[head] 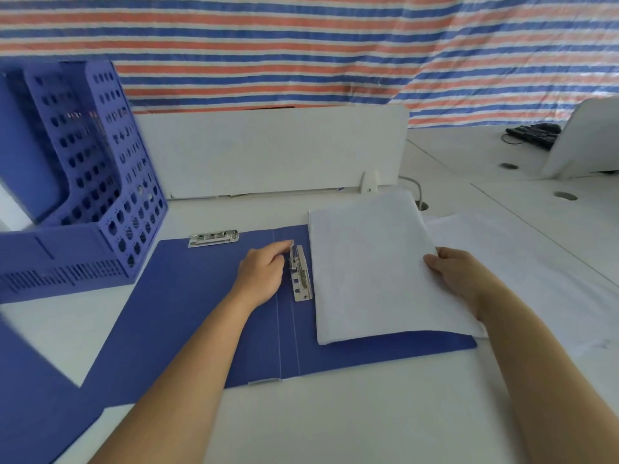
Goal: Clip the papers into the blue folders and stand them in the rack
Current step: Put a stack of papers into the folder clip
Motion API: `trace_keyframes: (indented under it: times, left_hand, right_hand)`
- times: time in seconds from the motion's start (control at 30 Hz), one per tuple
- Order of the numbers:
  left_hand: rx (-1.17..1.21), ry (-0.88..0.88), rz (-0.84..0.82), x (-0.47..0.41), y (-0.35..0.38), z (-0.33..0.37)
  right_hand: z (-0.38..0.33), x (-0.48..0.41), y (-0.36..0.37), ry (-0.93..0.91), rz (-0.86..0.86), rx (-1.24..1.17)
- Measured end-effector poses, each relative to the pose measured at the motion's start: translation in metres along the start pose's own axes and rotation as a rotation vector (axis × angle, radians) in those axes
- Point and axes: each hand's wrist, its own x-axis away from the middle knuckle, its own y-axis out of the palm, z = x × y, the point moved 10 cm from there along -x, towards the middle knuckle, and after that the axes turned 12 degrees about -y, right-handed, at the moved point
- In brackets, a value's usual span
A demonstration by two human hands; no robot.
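A blue folder point(187, 296) lies open flat on the white desk. A stack of white papers point(368, 262) rests on its right half. My left hand point(264, 272) pinches the raised lever of the metal clip point(299, 272) beside the spine. My right hand point(459, 272) grips the right edge of the paper stack. A second metal clip point(213, 237) sits at the top edge of the folder's left half. The blue perforated rack point(100, 182) stands at the far left, with a blue folder point(26, 155) upright inside it.
More white sheets point(522, 262) lie on the desk right of the folder. Another blue folder point(30, 380) lies at the lower left. A white divider panel point(268, 149) closes the desk's far side. A black keyboard point(536, 133) sits on the neighbouring desk at the far right.
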Motion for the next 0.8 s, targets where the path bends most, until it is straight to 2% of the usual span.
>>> trace_keyframes:
  times: [0.23, 0.53, 0.67, 0.8]
  left_hand:
    - [0.112, 0.017, -0.023, 0.006, -0.003, 0.006]
    - [0.145, 0.043, -0.026, 0.007, -0.003, 0.008]
    - [0.182, 0.081, 0.018, 0.015, -0.010, 0.016]
    - [0.247, 0.127, 0.140, 0.022, -0.026, 0.025]
  right_hand:
    - [-0.006, 0.000, 0.016, -0.005, -0.054, 0.012]
    - [-0.009, 0.001, 0.021, -0.029, -0.100, 0.053]
    - [-0.012, -0.005, 0.022, -0.080, -0.102, 0.215]
    - [-0.018, -0.010, 0.022, -0.147, -0.086, 0.359]
